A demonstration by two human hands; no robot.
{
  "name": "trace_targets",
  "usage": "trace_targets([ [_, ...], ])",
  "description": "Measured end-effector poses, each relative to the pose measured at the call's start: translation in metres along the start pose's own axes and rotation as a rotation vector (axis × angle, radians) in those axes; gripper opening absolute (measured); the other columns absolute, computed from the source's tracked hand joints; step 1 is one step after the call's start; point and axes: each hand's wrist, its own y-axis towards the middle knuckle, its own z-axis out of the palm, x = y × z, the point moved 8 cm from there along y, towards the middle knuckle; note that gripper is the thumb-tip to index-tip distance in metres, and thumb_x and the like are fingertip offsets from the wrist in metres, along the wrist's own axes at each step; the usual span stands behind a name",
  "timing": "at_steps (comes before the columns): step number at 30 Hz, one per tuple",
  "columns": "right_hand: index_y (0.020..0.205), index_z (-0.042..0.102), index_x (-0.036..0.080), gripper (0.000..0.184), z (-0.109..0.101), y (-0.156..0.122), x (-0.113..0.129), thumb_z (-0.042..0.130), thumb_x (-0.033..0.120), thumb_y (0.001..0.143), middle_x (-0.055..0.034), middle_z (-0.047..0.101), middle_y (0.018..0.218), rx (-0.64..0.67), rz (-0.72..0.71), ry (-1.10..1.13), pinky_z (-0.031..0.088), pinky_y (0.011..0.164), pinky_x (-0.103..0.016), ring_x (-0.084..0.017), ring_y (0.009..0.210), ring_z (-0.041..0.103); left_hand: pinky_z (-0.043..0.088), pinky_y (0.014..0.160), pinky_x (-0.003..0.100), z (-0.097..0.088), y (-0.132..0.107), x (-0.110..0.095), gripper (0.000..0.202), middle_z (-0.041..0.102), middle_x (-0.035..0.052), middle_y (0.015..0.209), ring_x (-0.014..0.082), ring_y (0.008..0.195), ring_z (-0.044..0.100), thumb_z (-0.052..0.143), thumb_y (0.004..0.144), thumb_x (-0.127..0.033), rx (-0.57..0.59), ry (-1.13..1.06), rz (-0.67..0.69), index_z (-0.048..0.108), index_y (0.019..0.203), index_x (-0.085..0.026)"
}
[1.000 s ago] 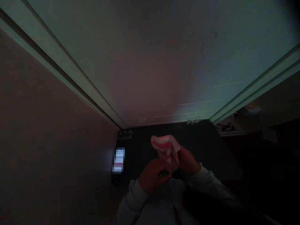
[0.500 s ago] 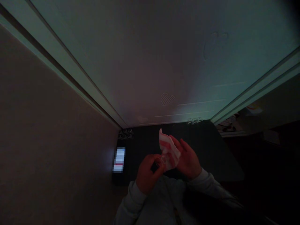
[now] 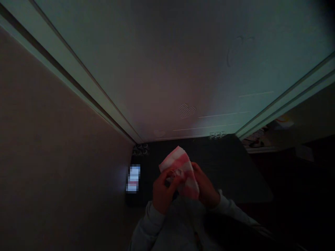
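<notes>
A pink-and-white striped cloth (image 3: 181, 158) is spread between my hands over a dark table. My left hand (image 3: 163, 191) is closed, thumb and fingers pinching a small clear, shiny piece (image 3: 176, 173) against the front of the cloth. Its exact kind is too dim to make out. Behind the cloth's right side, my right hand (image 3: 206, 186) supports and grips it; most of those fingers are hidden by the fabric.
Several small clear glass-like pieces (image 3: 140, 150) stand at the table's back left, and another clear group (image 3: 217, 135) at its back right. A lit phone (image 3: 133, 178) lies at the left edge. The dark table (image 3: 230, 174) meets a pale panel (image 3: 187, 76) with embossed hearts.
The cloth has opened out flatter and shifted left over the clear piece. My right hand has moved slightly left and down behind it, its fingers now mostly covered.
</notes>
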Motion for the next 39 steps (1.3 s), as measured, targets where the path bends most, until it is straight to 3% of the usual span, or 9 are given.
trace_targets([
  [2, 0.079, 0.063, 0.023, 0.014, -0.001, 0.000, 0.004, 0.064, 0.035, 0.073, 0.0003, 0.065, 0.075, 0.012, -0.040, -0.101, 0.047, 0.064, -0.030, -0.018, 0.068, 0.059, 0.047, 0.071, 0.028, -0.002, 0.000, -0.002, 0.020, 0.068, 0.0029, 0.081, 0.0189, 0.077, 0.061, 0.065, 0.072, -0.027, -0.022, -0.002, 0.000, 0.065, 0.089, -0.018],
  [5, 0.093, 0.062, 0.023, 0.025, 0.001, -0.001, 0.005, 0.058, 0.043, 0.078, -0.0020, 0.066, 0.086, 0.048, -0.098, -0.242, 0.047, 0.070, -0.032, -0.020, 0.077, 0.060, 0.047, 0.070, 0.027, -0.004, 0.000, -0.003, 0.018, 0.066, 0.0016, 0.078, 0.0176, 0.075, 0.060, 0.065, 0.072, -0.025, -0.041, -0.019, -0.004, 0.065, 0.089, -0.018],
  [10, 0.108, 0.058, 0.023, 0.035, 0.008, -0.004, 0.009, 0.057, 0.044, 0.080, -0.0032, 0.065, 0.105, 0.102, -0.239, -0.403, 0.043, 0.084, -0.032, -0.021, 0.096, 0.057, 0.049, 0.068, 0.026, 0.001, 0.002, -0.001, 0.016, 0.069, 0.0035, 0.078, 0.0181, 0.074, 0.064, 0.065, 0.071, -0.023, 0.003, -0.085, -0.041, 0.063, 0.085, -0.017],
  [16, 0.109, 0.058, 0.022, 0.032, 0.014, -0.005, 0.013, 0.042, 0.041, 0.090, -0.0040, 0.066, 0.093, 0.192, -0.308, -0.693, 0.043, 0.067, -0.029, -0.020, 0.077, 0.058, 0.050, 0.061, 0.025, 0.003, 0.000, 0.003, 0.014, 0.068, 0.0036, 0.076, 0.0173, 0.069, 0.065, 0.061, 0.075, -0.028, 0.011, -0.138, -0.083, 0.059, 0.082, -0.017],
  [21, 0.090, 0.061, 0.022, 0.024, 0.009, -0.005, 0.026, 0.043, 0.039, 0.088, -0.0029, 0.062, 0.074, 0.082, -0.408, -0.839, 0.036, 0.057, -0.029, -0.019, 0.063, 0.055, 0.048, 0.061, 0.025, 0.004, -0.005, -0.004, 0.015, 0.065, -0.0006, 0.069, 0.0157, 0.065, 0.061, 0.066, 0.069, -0.023, 0.022, -0.061, -0.039, 0.060, 0.082, -0.018],
  [25, 0.071, 0.057, 0.022, 0.026, 0.004, -0.003, 0.028, 0.047, 0.042, 0.085, 0.0002, 0.055, 0.060, 0.005, -0.394, -0.845, 0.030, 0.053, -0.028, -0.017, 0.054, 0.049, 0.048, 0.065, 0.027, 0.007, -0.007, -0.021, 0.020, 0.066, 0.0007, 0.076, 0.0173, 0.070, 0.061, 0.069, 0.067, -0.020, 0.066, 0.168, 0.137, 0.062, 0.086, -0.019],
  [31, 0.063, 0.050, 0.021, 0.034, -0.007, 0.003, 0.021, 0.047, 0.046, 0.084, 0.0042, 0.045, 0.054, -0.043, -0.344, -0.752, 0.028, 0.049, -0.026, -0.013, 0.050, 0.040, 0.050, 0.070, 0.031, 0.019, -0.011, -0.037, 0.021, 0.067, 0.0056, 0.085, 0.0204, 0.078, 0.061, 0.067, 0.071, -0.022, 0.223, 0.334, 0.413, 0.062, 0.092, -0.019],
  [35, 0.069, 0.053, 0.020, 0.034, -0.010, 0.007, 0.016, 0.047, 0.050, 0.083, 0.0032, 0.049, 0.060, -0.065, -0.298, -0.649, 0.034, 0.051, -0.025, -0.013, 0.055, 0.043, 0.050, 0.073, 0.033, 0.023, -0.014, -0.035, 0.028, 0.067, 0.0069, 0.091, 0.0219, 0.083, 0.061, 0.067, 0.073, -0.024, 0.274, 0.338, 0.475, 0.060, 0.099, -0.020],
  [39, 0.077, 0.061, 0.019, 0.033, -0.002, 0.006, 0.015, 0.052, 0.051, 0.080, 0.0003, 0.059, 0.068, -0.018, -0.244, -0.561, 0.041, 0.056, -0.027, -0.015, 0.061, 0.052, 0.049, 0.074, 0.034, 0.022, -0.011, -0.030, 0.028, 0.068, 0.0066, 0.094, 0.0227, 0.085, 0.061, 0.067, 0.073, -0.024, 0.274, 0.368, 0.430, 0.061, 0.101, -0.022],
])
